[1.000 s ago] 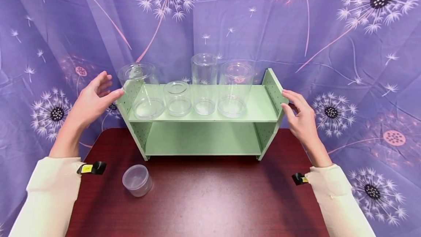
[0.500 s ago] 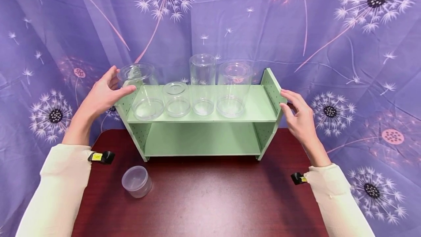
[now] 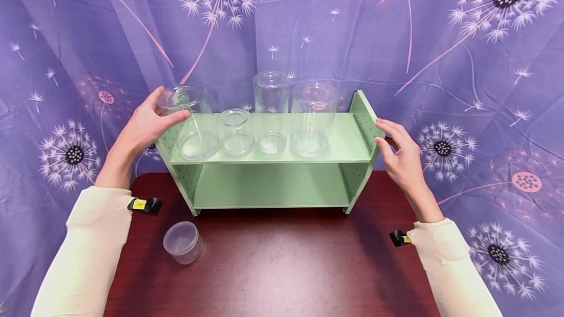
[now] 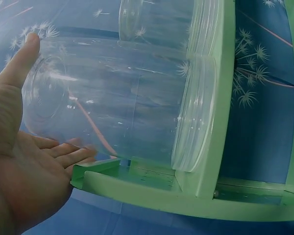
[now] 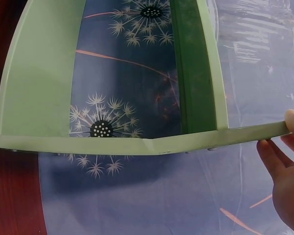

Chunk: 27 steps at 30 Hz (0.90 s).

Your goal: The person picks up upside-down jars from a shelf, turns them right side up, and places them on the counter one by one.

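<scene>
In the head view my left hand (image 3: pixel 145 124) reaches around the upper part of a large clear jar (image 3: pixel 198 131), thumb across its front and fingers at its far left side. The left wrist view shows the thumb and fingers fairly straight and spread around the jar's top end. The jar stands at the left of the upper level of a light green shelf (image 3: pixel 273 185). My right hand (image 3: pixel 401 153) pinches the front edge of the shelf's right side panel (image 5: pixel 152 146) between thumb and fingers.
Right of the large jar stand a short clear jar (image 3: pixel 238 136), a tall narrow clear jar (image 3: pixel 272 121) and a wide clear jar (image 3: pixel 312 126). A small translucent tub (image 3: pixel 184 243) sits on the dark red table (image 3: pixel 282 268) in front. A purple floral curtain (image 3: pixel 308 23) hangs behind.
My left hand has moved right from beside the shelf's left panel to around the large jar. The right hand stays on the right panel, and the jars keep their places.
</scene>
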Tool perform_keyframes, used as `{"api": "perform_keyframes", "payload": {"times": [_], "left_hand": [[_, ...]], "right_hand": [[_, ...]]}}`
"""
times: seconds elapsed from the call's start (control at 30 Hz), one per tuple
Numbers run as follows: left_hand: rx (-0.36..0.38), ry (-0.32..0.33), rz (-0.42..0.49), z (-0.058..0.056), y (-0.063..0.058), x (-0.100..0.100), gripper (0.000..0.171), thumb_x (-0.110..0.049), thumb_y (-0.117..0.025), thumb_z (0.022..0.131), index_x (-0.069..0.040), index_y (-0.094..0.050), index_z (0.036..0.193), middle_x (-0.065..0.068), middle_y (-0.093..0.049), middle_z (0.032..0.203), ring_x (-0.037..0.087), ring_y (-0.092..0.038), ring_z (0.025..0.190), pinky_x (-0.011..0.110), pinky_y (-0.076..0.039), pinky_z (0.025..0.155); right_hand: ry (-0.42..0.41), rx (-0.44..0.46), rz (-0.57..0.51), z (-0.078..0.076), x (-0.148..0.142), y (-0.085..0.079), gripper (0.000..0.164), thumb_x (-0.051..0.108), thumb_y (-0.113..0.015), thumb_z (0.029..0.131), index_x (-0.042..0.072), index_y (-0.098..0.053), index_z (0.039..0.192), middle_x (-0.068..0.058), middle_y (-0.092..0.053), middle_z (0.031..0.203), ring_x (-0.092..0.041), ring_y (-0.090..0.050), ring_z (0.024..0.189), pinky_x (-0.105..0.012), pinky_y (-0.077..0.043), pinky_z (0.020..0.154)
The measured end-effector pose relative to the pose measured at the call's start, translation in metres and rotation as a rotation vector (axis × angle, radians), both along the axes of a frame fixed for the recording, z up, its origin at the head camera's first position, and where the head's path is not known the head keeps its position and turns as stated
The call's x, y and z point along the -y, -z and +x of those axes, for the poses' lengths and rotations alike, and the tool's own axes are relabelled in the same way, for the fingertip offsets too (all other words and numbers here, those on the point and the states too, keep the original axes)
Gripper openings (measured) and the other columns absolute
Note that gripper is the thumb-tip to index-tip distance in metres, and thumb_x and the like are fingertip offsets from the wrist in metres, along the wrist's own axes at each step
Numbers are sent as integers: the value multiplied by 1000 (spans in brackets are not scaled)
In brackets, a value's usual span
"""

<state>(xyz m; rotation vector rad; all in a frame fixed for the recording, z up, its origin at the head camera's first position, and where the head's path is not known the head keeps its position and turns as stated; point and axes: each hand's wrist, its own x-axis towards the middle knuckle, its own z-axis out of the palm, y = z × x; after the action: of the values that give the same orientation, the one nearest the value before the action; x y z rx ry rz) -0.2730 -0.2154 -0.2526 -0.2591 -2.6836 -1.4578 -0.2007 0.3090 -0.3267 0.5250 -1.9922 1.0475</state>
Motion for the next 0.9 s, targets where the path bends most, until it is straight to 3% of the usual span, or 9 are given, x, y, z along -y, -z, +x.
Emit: {"api": "perform_keyframes", "payload": {"times": [0.37, 0.9], "left_hand": [[-21, -19, -22, -1, 0, -3, 114, -54, -76, 90, -15, -2, 168, 20, -15, 169, 42, -27, 150, 58, -22, 122], [-28, -11, 6, 0, 1, -4, 111, -52, -76, 90, -15, -6, 168, 28, -47, 150, 38, -49, 135, 55, -38, 114]], "right_hand": [[0, 5, 1, 1, 1, -1, 35, -24, -64, 88, -18, -65, 123, -32, -62, 129, -9, -61, 116, -15, -50, 97], [-1, 10, -4, 1, 1, 0, 35, -24, -63, 88, -18, -65, 123, -32, -62, 129, -7, -60, 116, -15, -50, 97]]}}
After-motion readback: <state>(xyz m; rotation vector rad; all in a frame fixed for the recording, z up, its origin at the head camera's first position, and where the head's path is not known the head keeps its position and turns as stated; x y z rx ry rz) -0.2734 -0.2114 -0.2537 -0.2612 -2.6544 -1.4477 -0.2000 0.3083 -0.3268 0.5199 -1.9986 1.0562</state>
